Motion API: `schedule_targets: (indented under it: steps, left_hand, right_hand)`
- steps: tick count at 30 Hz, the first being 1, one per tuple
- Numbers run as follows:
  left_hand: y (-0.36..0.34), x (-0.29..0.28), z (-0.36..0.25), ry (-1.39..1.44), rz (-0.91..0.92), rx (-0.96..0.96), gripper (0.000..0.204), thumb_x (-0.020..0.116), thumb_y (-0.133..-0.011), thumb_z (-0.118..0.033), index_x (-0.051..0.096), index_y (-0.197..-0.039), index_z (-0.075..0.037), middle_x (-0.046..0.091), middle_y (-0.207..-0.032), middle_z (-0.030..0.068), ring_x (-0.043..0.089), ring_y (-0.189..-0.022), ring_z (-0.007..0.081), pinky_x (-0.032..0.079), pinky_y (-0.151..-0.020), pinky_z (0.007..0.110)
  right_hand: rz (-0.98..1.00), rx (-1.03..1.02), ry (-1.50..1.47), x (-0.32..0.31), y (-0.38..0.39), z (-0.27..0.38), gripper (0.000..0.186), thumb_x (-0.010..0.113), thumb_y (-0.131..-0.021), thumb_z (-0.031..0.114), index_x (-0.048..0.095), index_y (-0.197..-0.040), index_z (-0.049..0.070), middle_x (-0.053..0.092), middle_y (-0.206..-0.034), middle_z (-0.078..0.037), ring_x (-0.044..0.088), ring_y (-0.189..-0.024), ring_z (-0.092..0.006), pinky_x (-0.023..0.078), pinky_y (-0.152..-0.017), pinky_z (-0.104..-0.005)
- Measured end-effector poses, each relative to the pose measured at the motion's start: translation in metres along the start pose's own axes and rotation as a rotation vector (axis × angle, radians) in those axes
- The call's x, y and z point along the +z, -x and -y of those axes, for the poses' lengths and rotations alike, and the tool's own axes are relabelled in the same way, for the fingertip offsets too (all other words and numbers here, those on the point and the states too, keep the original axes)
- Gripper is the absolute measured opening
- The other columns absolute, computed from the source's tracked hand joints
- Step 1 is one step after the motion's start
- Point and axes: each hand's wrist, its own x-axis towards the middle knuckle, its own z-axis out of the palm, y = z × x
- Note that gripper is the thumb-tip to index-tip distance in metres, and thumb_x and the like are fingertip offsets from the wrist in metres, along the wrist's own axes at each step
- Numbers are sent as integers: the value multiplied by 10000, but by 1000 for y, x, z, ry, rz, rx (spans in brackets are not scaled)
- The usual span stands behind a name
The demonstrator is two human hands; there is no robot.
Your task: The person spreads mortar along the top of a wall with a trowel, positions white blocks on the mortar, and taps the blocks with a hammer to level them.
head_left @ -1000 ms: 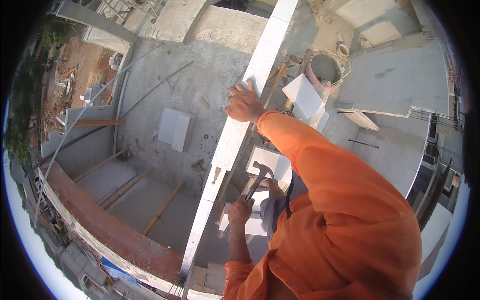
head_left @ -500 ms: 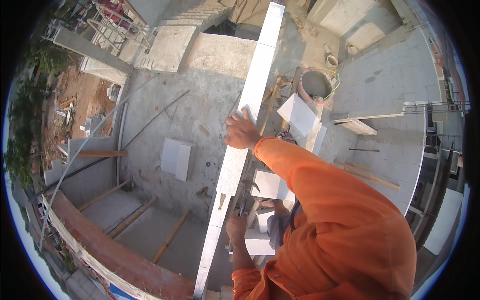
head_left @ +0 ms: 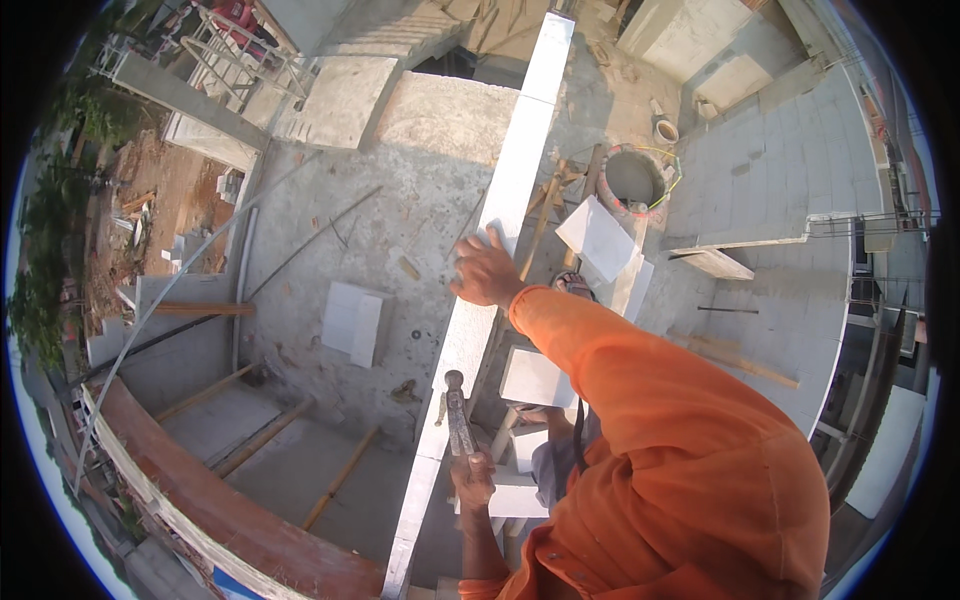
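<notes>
My right hand [head_left: 483, 268], at the end of a long orange sleeve, lies palm down with fingers apart on a long, white, rough-faced beam [head_left: 530, 130] running away from me. Lower down, my left hand [head_left: 473, 478] grips a hammer [head_left: 457, 410] by its handle, the head upward over the beam's right side. A small metal piece [head_left: 440, 408] sits on the beam beside the hammer, partly hidden. A white block [head_left: 530, 370] lies below on the right, near my sandalled foot [head_left: 530, 415]; another foot [head_left: 572, 284] shows beyond my sleeve.
Far below are a concrete floor [head_left: 390, 230], white boards [head_left: 355, 322], white sheets [head_left: 595, 230], timbers and a round pit [head_left: 633, 180]. Wooden poles [head_left: 340, 475] span a recess at lower left. A diagonal rail [head_left: 180, 270], scaffold frame and block walls [head_left: 770, 160] surround these.
The hammer has swung upright and leftward over the beam, its head turned. My right hand stays on the beam, which sits lower in the view than a second ago as the camera moved.
</notes>
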Motion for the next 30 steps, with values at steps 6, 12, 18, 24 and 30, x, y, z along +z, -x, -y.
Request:
schedule_targets:
  steps: [6,12,18,24,30]
  left_hand:
    - [-25,-9,62,-260,-191,-63,615,421,-898,-628,505,-709,-50,408,-525,-16,406,-451,78,311,-406,253]
    - [-11,11,26,-209,-180,-17,653,382,-936,-579,564,-768,26,489,-572,88,486,-530,192,385,-496,370]
    - [-36,23,48,-471,-264,26,632,393,-937,-568,533,-730,12,494,-565,170,490,-507,339,387,-489,417]
    - [-24,37,3,-345,-245,0,619,401,-943,-549,511,-708,13,501,-578,200,541,-531,355,414,-511,424]
    - [-42,49,-1,-357,-323,-100,624,417,-933,-567,519,-729,14,511,-594,138,481,-531,243,385,-506,385]
  right_hand:
    - [-67,-15,-12,6,-6,-2,365,542,-822,382,712,-927,77,529,-1126,-43,395,-1189,-193,120,-1092,-539]
    - [-82,-26,18,6,0,-3,358,548,-805,377,715,-880,69,544,-1069,-51,413,-1154,-195,157,-1068,-546]
    - [-144,-43,43,17,-8,-7,354,563,-814,393,716,-895,83,543,-1051,-45,412,-1151,-202,151,-1059,-557]
    - [-118,-47,67,9,-8,-4,336,530,-816,353,724,-900,92,554,-1090,-54,430,-1137,-184,145,-1063,-551]
    - [-63,-22,112,1,-15,5,338,528,-821,363,721,-908,99,551,-1118,-44,423,-1155,-198,130,-1060,-565]
